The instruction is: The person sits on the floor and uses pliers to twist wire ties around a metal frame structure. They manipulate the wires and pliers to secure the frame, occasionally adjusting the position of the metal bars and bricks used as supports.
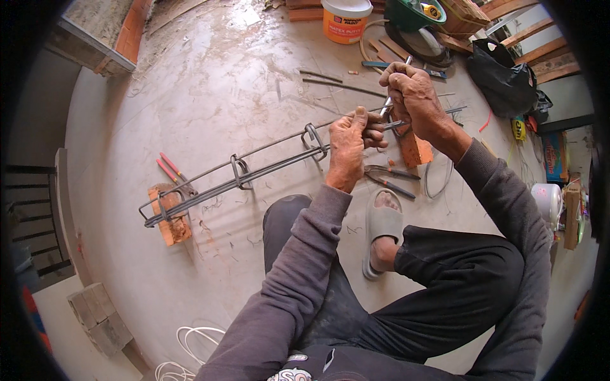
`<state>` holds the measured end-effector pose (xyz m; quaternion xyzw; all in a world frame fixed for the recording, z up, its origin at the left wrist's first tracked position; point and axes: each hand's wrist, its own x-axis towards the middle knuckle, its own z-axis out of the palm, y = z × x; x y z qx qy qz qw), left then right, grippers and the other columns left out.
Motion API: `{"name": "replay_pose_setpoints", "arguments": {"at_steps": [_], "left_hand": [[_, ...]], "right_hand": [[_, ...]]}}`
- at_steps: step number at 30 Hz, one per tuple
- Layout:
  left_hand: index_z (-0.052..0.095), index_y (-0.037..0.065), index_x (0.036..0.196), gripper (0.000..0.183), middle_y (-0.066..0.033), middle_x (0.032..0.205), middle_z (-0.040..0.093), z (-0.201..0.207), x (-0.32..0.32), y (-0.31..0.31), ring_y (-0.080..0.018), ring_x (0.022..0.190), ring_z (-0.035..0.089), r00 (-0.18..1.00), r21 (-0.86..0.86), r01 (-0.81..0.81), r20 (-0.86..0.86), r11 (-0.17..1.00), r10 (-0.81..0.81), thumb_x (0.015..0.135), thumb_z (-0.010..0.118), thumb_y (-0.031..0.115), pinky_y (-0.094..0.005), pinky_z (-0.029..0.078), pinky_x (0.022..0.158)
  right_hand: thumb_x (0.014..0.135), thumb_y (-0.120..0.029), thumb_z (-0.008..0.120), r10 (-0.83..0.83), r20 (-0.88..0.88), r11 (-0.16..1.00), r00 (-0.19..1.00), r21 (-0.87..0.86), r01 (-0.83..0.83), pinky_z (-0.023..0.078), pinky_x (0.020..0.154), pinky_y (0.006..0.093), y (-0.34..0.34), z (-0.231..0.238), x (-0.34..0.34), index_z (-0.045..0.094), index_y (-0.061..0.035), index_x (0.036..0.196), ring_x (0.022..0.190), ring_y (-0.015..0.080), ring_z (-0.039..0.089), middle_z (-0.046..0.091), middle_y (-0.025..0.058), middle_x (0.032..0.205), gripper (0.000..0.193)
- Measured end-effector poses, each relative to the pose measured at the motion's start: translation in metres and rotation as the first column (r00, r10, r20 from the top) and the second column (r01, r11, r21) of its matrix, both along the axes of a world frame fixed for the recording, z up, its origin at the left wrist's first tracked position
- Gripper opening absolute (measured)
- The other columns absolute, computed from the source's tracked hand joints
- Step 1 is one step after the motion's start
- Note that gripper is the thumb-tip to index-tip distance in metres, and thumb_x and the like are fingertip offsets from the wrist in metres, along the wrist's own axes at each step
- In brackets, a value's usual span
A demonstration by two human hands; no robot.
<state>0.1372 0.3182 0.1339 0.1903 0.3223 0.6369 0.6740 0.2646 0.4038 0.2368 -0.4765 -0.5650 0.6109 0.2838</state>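
Observation:
A long cage of dark steel rebar [210, 195], with several square stirrups [240, 171] around its bars, rests across two orange bricks. My right hand [416, 95] is closed around a shiny metal rod-like tool [386, 106], whose ends show above and below the fist. My left hand [349, 143] is beside it at the cage's right part, fingers curled in and thumb up. What those fingers grip is hidden. The right brick [416, 150] lies below my right hand, the left brick [173, 232] under the cage's far left end.
Dark-handled pincers [394, 181] lie near my sandalled foot [384, 222], red-handled pliers [175, 171] by the left brick. Loose steel rods [343, 86] lie beyond the cage. A putty bucket [345, 22], a green basin [413, 14] and a black bag [502, 79] stand farther back.

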Motion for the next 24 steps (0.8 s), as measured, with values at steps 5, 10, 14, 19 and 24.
{"name": "replay_pose_setpoints", "arguments": {"at_steps": [5, 10, 14, 19, 24], "left_hand": [[0.064, -0.008, 0.095, 0.041, -0.0128, 0.076, 0.065, 0.004, -0.007, 0.001, -0.0147, 0.057, 0.063, 0.983, 0.018, -0.061, -0.171, 0.998, 0.063, 0.101, 0.055, 0.032, -0.0308, 0.062, 0.057], [0.064, -0.006, 0.096, 0.038, -0.0112, 0.076, 0.065, -0.002, -0.007, 0.000, -0.0144, 0.060, 0.064, 0.999, 0.009, -0.018, -0.033, 1.000, 0.019, 0.102, 0.053, 0.030, -0.0317, 0.062, 0.058], [0.063, -0.005, 0.097, 0.037, -0.0101, 0.077, 0.065, -0.005, -0.013, 0.000, -0.0138, 0.063, 0.065, 0.998, 0.026, 0.017, 0.053, 1.000, -0.019, 0.102, 0.052, 0.030, -0.0320, 0.062, 0.061], [0.063, -0.004, 0.097, 0.037, -0.0095, 0.078, 0.065, -0.008, -0.016, 0.001, -0.0130, 0.064, 0.065, 0.990, 0.003, 0.024, 0.137, 1.000, -0.024, 0.101, 0.054, 0.031, -0.0325, 0.061, 0.060], [0.063, -0.004, 0.096, 0.035, -0.0094, 0.078, 0.065, -0.006, -0.020, -0.001, -0.0128, 0.065, 0.064, 1.000, -0.033, -0.005, 0.025, 0.999, 0.006, 0.099, 0.059, 0.031, -0.0317, 0.061, 0.059]], "right_hand": [[0.085, -0.014, 0.053, 0.046, 0.515, 0.844, 0.856, 0.439, -0.309, 0.050, 0.067, 0.0388, -0.009, -0.018, -0.003, 0.060, 0.0019, 0.079, 0.070, 0.0269, 0.062, 0.060, 0.0141, 0.070, 0.018], [0.088, -0.012, 0.051, 0.027, 0.641, 0.695, 0.767, 0.539, -0.476, 0.050, 0.068, 0.0432, -0.022, -0.017, -0.003, 0.059, 0.0002, 0.085, 0.074, 0.0347, 0.065, 0.062, 0.0189, 0.075, 0.015], [0.089, -0.013, 0.051, 0.031, 0.715, 0.650, 0.698, 0.516, -0.558, 0.050, 0.064, 0.0442, -0.028, -0.024, -0.003, 0.058, -0.0013, 0.087, 0.069, 0.0366, 0.064, 0.061, 0.0191, 0.074, 0.014], [0.089, -0.012, 0.050, 0.100, 0.649, 0.719, 0.754, 0.478, -0.506, 0.050, 0.064, 0.0451, -0.027, -0.030, -0.002, 0.060, 0.0001, 0.091, 0.069, 0.0376, 0.063, 0.061, 0.0220, 0.075, 0.016], [0.087, -0.009, 0.050, 0.138, 0.574, 0.797, 0.807, 0.419, -0.434, 0.049, 0.065, 0.0426, -0.035, -0.037, 0.002, 0.061, 0.0023, 0.093, 0.069, 0.0322, 0.064, 0.061, 0.0224, 0.076, 0.017]]}}
